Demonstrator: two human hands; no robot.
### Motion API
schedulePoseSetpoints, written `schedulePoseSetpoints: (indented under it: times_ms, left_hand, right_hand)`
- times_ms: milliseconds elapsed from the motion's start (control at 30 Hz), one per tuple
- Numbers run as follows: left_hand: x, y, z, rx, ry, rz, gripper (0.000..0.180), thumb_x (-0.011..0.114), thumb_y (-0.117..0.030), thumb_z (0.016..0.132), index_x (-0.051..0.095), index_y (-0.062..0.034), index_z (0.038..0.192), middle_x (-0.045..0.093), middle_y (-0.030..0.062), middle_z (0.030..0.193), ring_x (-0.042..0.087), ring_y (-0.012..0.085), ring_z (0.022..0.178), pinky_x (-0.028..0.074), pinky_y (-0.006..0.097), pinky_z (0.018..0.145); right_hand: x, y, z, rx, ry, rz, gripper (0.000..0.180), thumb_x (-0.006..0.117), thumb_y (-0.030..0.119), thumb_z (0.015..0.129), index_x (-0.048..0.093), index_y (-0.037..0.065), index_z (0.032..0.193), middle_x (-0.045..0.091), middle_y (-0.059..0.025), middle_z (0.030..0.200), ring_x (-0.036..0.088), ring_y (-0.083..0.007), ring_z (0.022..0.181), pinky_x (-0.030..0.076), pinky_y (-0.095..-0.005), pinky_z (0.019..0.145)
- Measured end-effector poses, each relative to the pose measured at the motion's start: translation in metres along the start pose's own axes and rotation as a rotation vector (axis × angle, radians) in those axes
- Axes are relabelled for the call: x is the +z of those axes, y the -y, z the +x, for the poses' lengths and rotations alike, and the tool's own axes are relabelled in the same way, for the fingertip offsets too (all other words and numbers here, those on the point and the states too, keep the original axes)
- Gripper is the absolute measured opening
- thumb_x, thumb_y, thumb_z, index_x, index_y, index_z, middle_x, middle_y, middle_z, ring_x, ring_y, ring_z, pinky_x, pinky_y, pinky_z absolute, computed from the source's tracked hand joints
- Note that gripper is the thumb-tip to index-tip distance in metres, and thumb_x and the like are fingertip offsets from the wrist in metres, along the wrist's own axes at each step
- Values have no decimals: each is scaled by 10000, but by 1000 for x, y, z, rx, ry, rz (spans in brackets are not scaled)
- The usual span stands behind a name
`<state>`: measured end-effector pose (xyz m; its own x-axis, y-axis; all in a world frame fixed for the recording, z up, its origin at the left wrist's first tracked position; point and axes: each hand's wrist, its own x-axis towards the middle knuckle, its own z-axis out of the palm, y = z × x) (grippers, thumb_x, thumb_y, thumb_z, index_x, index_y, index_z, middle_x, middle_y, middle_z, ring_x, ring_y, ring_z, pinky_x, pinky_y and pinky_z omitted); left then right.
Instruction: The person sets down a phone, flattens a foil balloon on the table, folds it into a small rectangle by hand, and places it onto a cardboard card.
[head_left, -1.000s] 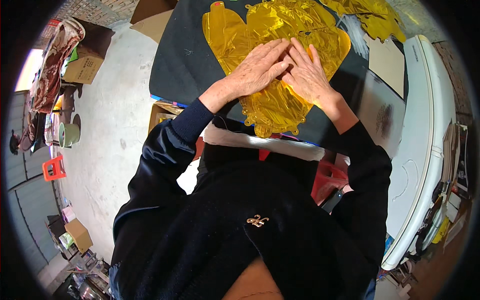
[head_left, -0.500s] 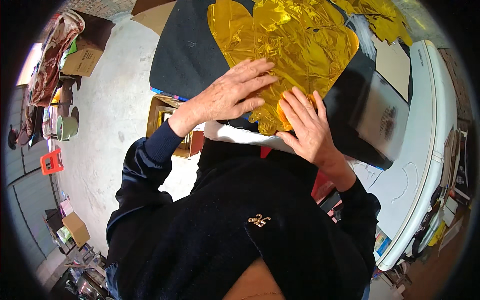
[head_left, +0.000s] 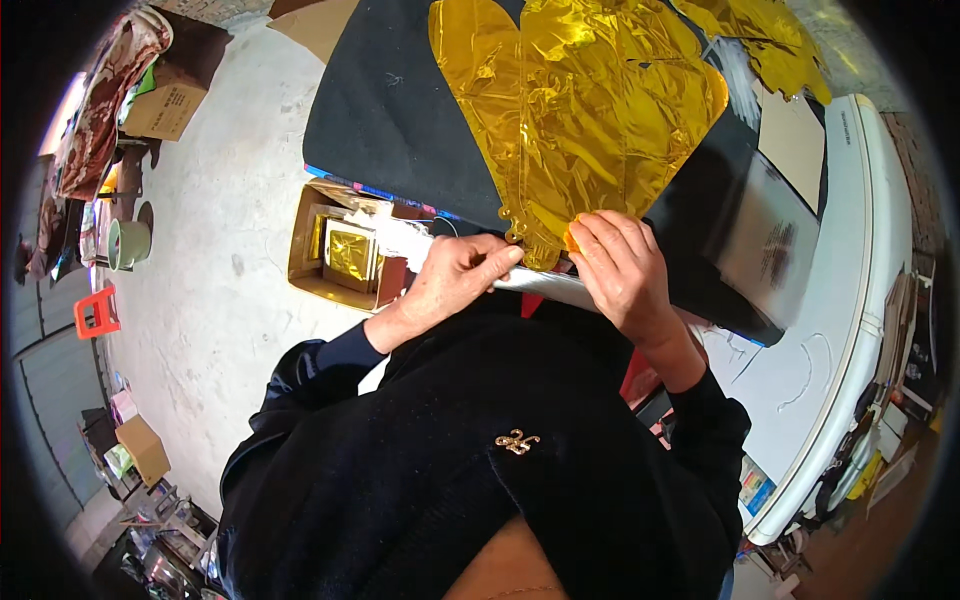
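Note:
A large, wrinkled gold foil sheet (head_left: 610, 110) with rounded lobes lies flat on a black-covered table, its narrow end toward me. My left hand (head_left: 462, 272) is closed in a pinch at the left edge of that narrow end, beside a small foil tab (head_left: 512, 237). My right hand (head_left: 625, 270) is closed at the other side of the narrow end, fingers bent around a small orange piece (head_left: 571, 240), mostly hidden by them. The black cloth (head_left: 400, 110) spreads under the foil.
Below the table's left edge, an open cardboard box (head_left: 330, 287) holds gold squares. More gold foil (head_left: 775, 45) lies at the far right, near a clear plastic sheet (head_left: 775, 235). A white surface (head_left: 850, 300) curves along the right. On the floor stand an orange stool (head_left: 97, 312) and a green bucket (head_left: 130, 245).
My left hand has come down and closed from an open, spread pose over the foil to a pinch at its narrow end. My right hand's fingers have bent in more.

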<state>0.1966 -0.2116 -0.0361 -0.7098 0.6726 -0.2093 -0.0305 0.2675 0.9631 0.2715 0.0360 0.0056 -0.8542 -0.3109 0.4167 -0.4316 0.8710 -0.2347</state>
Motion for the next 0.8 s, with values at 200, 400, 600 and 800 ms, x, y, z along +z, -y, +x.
schedulePoseSetpoints:
  times_ms: [200,400,600,800]
  left_hand:
    - [14,-3,5,-144,124,-345,386,593,-367,1071,727,-54,890,749,32,810,642,60,613,434,195,515]
    - [21,-4,6,-271,175,-599,396,590,-383,1068,704,-60,871,757,72,815,671,102,613,449,212,516]
    - [26,1,7,-306,190,-688,398,594,-414,1062,694,-55,921,754,74,820,687,106,632,465,217,519]
    - [25,-7,9,-258,192,-580,447,572,-428,1069,718,-46,888,757,76,806,680,111,632,456,227,531]
  right_hand:
    - [2,-2,2,-58,18,-39,338,760,20,777,706,-22,1108,696,-120,1095,664,-297,1021,536,-413,870]
    - [3,6,9,-41,5,-19,325,759,15,767,705,-27,1085,699,-129,1071,672,-298,978,550,-401,844]
    - [9,10,8,-26,-32,-33,325,764,6,766,705,-28,1084,699,-133,1061,670,-296,967,547,-402,835]
    - [3,11,7,-13,-17,-62,340,767,19,775,705,-35,1104,696,-137,1075,665,-296,984,538,-400,845]
